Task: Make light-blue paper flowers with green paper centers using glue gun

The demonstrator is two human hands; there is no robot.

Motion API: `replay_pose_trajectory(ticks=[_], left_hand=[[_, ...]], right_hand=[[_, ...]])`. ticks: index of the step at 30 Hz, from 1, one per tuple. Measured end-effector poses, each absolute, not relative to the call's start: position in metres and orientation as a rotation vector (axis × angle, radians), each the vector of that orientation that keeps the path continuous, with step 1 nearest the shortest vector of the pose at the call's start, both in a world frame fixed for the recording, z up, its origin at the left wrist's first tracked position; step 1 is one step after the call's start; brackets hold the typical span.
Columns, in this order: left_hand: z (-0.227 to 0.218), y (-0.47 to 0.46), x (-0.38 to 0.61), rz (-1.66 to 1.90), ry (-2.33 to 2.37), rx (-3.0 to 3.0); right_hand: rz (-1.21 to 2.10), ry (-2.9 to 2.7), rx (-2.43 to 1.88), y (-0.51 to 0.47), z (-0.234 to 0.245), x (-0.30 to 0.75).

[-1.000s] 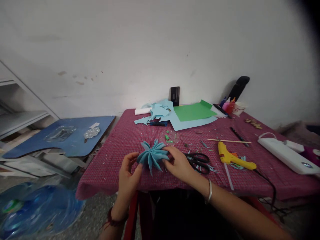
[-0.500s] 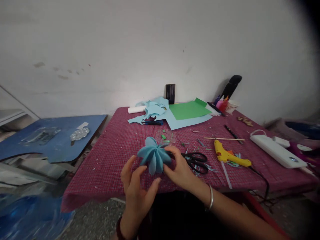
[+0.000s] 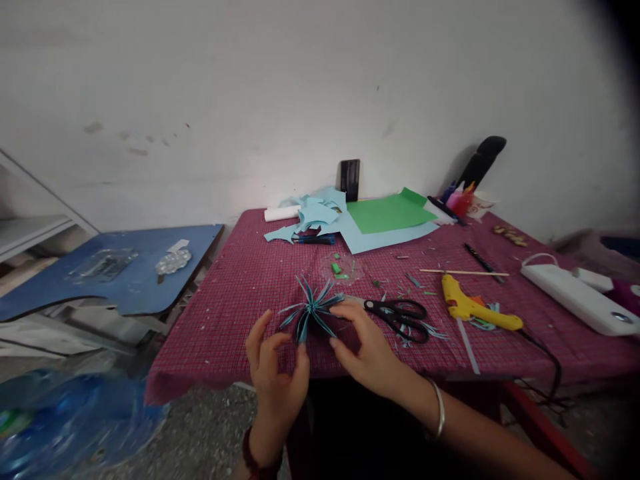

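A light-blue folded paper flower (image 3: 311, 308) stands in front of me near the table's front edge, its petals seen edge-on and fanning out from the centre. The thumb and fingertips of my right hand (image 3: 367, 343) close on its right-hand petals. On the other side, my left hand (image 3: 277, 373) is curved with fingers apart, its thumb tip at the lower petal. Black-handled scissors (image 3: 400, 313) lie just right of the flower, over thin paper strips. Behind it rests a clear round piece of plastic (image 3: 345, 270) with green bits.
A yellow glue gun (image 3: 477, 312) and a wooden stick (image 3: 465, 272) lie to the right, near a white power bank (image 3: 575, 293). Green paper (image 3: 390, 212) and blue paper scraps (image 3: 320, 210) lie at the back. A phone (image 3: 350, 179) leans on the wall. A blue table (image 3: 125, 287) stands left.
The flower has turned from showing its broad rounded petals to showing their edges. My left thumb has moved in to the lower petal. The view has shifted slightly left.
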State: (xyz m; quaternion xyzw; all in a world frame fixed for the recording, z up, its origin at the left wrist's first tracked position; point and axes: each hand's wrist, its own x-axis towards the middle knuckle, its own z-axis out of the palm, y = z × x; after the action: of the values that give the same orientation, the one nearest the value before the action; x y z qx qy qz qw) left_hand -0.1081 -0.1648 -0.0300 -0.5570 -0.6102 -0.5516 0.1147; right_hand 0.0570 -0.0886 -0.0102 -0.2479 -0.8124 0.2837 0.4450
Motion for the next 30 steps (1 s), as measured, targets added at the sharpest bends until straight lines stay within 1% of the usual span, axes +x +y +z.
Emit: replay_pose_trajectory(ticks=[9,21,30], left_hand=[[-0.0304,-0.1648,-0.1057,-1.555,-1.77,-1.665],[-0.0308,-0.1624,-0.1063,-1.541,-1.693,-1.656],[-0.0303,-0.1632,-0.1051,-1.538,-1.722,-1.691]], right_hand=[[0.688,-1.995,-0.637,-0.0925,-0.0118,0.0577],[0.728,-1.982,-0.629,-0.095,-0.0123,0.0574],[0.743,-2.013,-0.62,-0.0958,-0.0097,0.0593]])
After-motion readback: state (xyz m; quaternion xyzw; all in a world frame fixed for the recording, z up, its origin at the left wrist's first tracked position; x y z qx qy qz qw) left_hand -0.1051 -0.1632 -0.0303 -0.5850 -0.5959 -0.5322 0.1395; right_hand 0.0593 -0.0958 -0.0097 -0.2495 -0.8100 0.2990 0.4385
